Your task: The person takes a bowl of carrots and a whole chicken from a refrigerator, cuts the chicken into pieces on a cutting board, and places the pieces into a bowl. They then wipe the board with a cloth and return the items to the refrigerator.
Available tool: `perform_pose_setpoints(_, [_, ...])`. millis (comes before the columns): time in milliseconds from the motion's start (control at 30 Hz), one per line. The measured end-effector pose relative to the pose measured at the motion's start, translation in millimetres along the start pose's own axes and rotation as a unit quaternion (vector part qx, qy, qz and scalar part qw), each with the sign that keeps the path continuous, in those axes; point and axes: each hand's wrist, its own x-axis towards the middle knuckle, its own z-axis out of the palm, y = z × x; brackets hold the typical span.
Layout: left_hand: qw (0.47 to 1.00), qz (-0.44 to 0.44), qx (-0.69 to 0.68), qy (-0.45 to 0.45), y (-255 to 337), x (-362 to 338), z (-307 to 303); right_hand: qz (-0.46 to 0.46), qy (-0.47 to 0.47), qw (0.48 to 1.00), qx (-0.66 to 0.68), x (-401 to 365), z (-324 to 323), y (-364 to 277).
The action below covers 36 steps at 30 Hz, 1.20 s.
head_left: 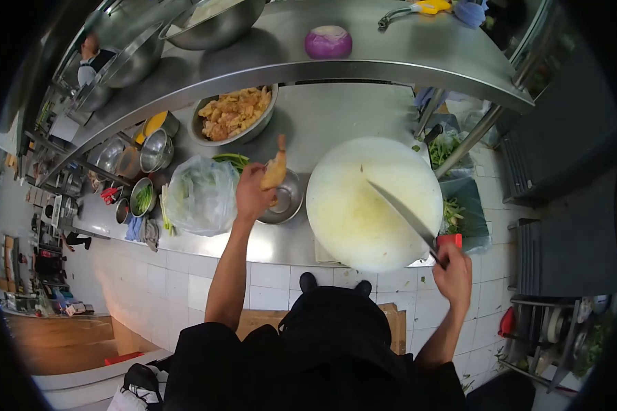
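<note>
My left hand (253, 194) is closed on a yellowish piece of poultry (275, 171), held above a small steel bowl (289, 198). On the right, my right hand (454, 274) grips a long knife (403, 214) by its handle, the blade slanting over the round white cutting board (363, 164). Small scraps and wet yellowish stains mark the board. Behind my left hand, a large metal bowl (232, 139) holds chopped yellowish meat pieces (234, 113). A clear plastic bag (202, 195) with greens inside lies left of my left hand.
A steel shelf (391, 74) crosses above the table's back, bearing a purple onion (328, 42), large bowls and a yellow-handled torch (430, 7). Bins of greens (463, 219) stand right of the board. Several small bowls sit at left. Part of another person (89, 58) shows at upper left.
</note>
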Motion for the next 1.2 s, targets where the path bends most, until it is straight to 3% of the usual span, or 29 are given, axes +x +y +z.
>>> perform_pose_setpoints(67, [0.964,0.081,0.254,0.01,-16.9,-8.8,12.7,-0.073,0.031,0.995,-0.057,29.7,25.6,-0.3])
perform_pose_setpoints(200, [0.929,0.117,0.351,-0.029,-36.5,-30.9,26.9,-0.164,0.079,0.977,-0.108,63.8,81.2,15.3])
perform_pose_setpoints(267, [0.935,0.08,0.342,-0.049,-34.3,-35.4,27.0,-0.217,0.075,0.961,-0.153,66.0,96.0,20.9])
perform_pose_setpoints(367, [0.946,0.024,0.309,-0.099,-29.3,-43.2,15.9,-0.165,0.067,0.975,-0.132,54.8,106.4,22.2])
perform_pose_setpoints(467, [0.976,0.051,0.194,-0.089,-41.7,-39.9,-6.7,-0.14,0.091,0.974,-0.156,43.1,111.5,20.1])
perform_pose_setpoints(533, [0.99,-0.101,0.072,0.061,-66.8,-37.2,-15.3,-0.125,0.111,0.97,-0.175,33.5,119.5,22.2])
perform_pose_setpoints(600, [0.978,-0.159,0.107,0.077,-82.3,-37.1,-17.4,-0.126,0.146,0.967,-0.163,31.4,129.1,29.8])
perform_pose_setpoints(667, [0.966,-0.224,0.121,-0.041,-99.4,-36.0,-16.4,-0.125,0.162,0.967,-0.154,32.2,130.9,29.6])
perform_pose_setpoints(733, [0.971,-0.174,0.142,-0.076,-130.0,-40.1,-8.1,-0.116,0.168,0.968,-0.147,31.4,132.1,29.8])
perform_pose_setpoints(800, [0.939,-0.321,-0.012,-0.123,-90.4,-41.4,-17.7,-0.12,0.184,0.965,-0.146,30.3,133.3,31.7])
perform_pose_setpoints(867, [0.967,-0.241,-0.056,-0.055,-152.0,-73.4,14.3,-0.116,0.21,0.955,-0.173,27.8,128.9,23.6])
perform_pose_setpoints(933, [0.975,-0.221,-0.019,-0.006,-147.3,-96.2,21.9,-0.101,0.222,0.955,-0.168,18.6,122.5,4.5])
perform_pose_setpoints(967, [0.975,-0.217,-0.054,0.011,-118.0,-104.0,14.1,-0.088,0.232,0.955,-0.161,15.1,122.6,-3.6])
perform_pose_setpoints(1033, [0.969,-0.229,-0.089,0.026,-119.6,-128.6,11.7,-0.125,0.157,0.979,-0.015,-5.9,133.5,-8.6])
perform_pose_setpoints(1067, [0.961,-0.244,-0.122,0.041,-119.7,-138.6,10.7,-0.059,0.045,0.99,0.118,-17.9,137.8,-21.1])
perform_pose_setpoints(1100, [0.961,-0.243,-0.124,0.041,-106.8,-143.8,4.1,0.009,-0.068,0.966,0.248,-27.1,139.6,-39.5])
perform_pose_setpoints(1200, [0.938,-0.298,-0.176,-0.011,-33.9,-149.4,-31.7,-0.205,-0.155,0.945,0.205,-33.5,147.8,-84.1])
